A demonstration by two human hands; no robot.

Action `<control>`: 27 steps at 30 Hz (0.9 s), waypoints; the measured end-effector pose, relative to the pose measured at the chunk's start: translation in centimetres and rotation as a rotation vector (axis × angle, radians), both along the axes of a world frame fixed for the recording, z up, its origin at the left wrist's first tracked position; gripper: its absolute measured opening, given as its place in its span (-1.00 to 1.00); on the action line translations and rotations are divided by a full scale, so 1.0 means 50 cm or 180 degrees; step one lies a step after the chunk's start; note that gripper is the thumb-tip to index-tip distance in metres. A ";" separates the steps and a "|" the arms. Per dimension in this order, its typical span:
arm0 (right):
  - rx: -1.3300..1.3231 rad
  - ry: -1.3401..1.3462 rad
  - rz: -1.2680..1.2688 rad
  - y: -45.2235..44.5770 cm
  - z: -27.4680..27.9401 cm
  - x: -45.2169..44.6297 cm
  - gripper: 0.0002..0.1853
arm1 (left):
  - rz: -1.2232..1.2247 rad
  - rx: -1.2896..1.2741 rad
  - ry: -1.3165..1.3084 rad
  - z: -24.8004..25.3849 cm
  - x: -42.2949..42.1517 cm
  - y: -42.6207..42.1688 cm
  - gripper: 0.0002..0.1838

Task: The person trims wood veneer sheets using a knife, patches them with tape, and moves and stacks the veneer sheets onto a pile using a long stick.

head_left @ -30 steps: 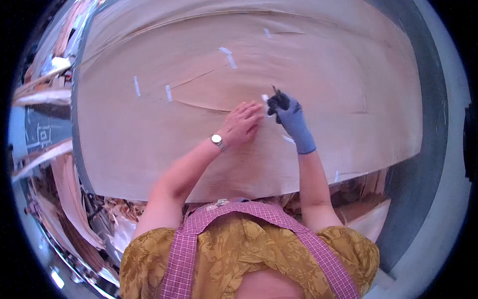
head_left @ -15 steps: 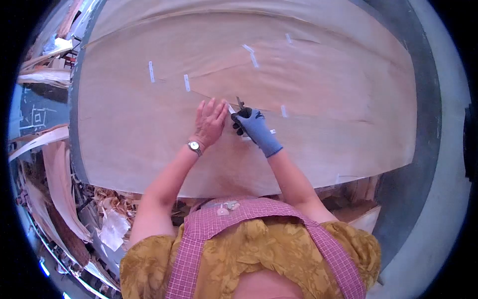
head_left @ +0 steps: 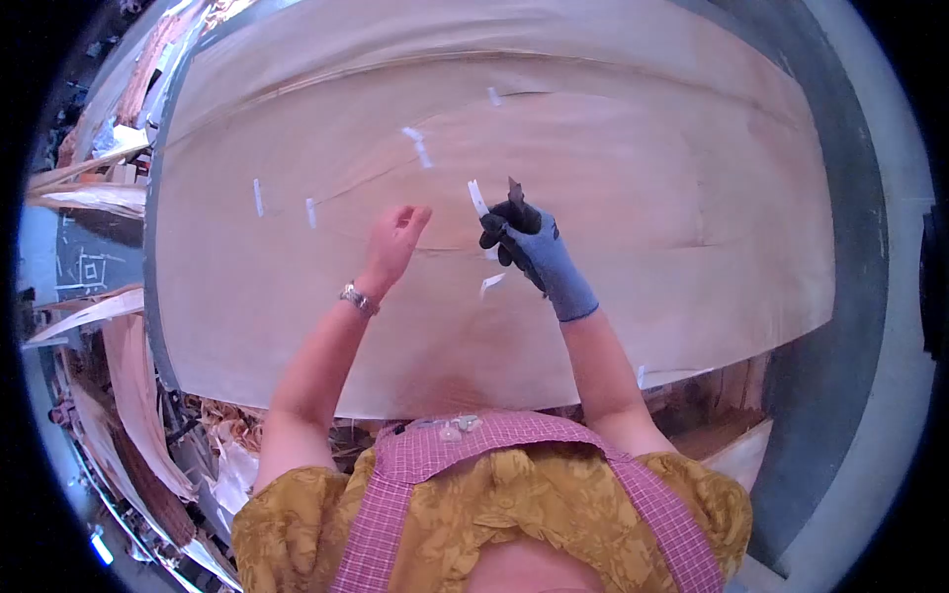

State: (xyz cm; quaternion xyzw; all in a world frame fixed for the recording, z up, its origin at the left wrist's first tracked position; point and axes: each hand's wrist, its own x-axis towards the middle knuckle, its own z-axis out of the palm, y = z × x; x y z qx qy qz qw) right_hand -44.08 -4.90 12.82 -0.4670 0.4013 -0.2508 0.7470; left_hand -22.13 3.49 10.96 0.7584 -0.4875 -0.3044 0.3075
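Note:
My left hand, bare with a wristwatch, hovers over a large tan veneer sheet. Its fingers are drawn together, and nothing shows in them. To its right, my right hand wears a blue glove with dark fingers. It is closed round a knife whose dark blade points away from me. A strip of white tape sticks up from the gloved fingertips. Just below that hand a loose-ended piece of tape lies on the sheet. A thin seam runs between my hands.
Several short tape pieces, such as one at the left and one farther back, sit along seams in the sheet. Torn veneer scraps are heaped beyond the left edge. A dark border runs down the right.
My left hand has lifted off the sheet and its fingers have come together. My right hand has shifted slightly right, with the tape strip now upright at its fingertips. The taped sheet appears shifted left in view.

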 end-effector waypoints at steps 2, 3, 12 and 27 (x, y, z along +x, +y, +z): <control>0.0084 -0.0220 -0.0014 -0.042 -0.007 -0.066 -0.77 | 0.0528 0.0616 0.2569 0.041 -0.103 -0.108 -0.71; 0.0114 -0.0149 -0.0063 -0.058 -0.013 -0.099 -0.76 | 0.0446 0.0546 0.2550 0.037 -0.143 -0.149 -0.71; 0.0324 0.0189 -0.1070 -0.217 -0.130 -0.367 -0.77 | 0.0111 -0.0019 0.0814 -0.125 -0.376 -0.530 -0.68; 0.0593 0.0226 -0.1551 -0.433 -0.206 -0.397 -0.84 | -0.0908 -0.1418 -0.1628 -0.209 -0.433 -0.748 -0.69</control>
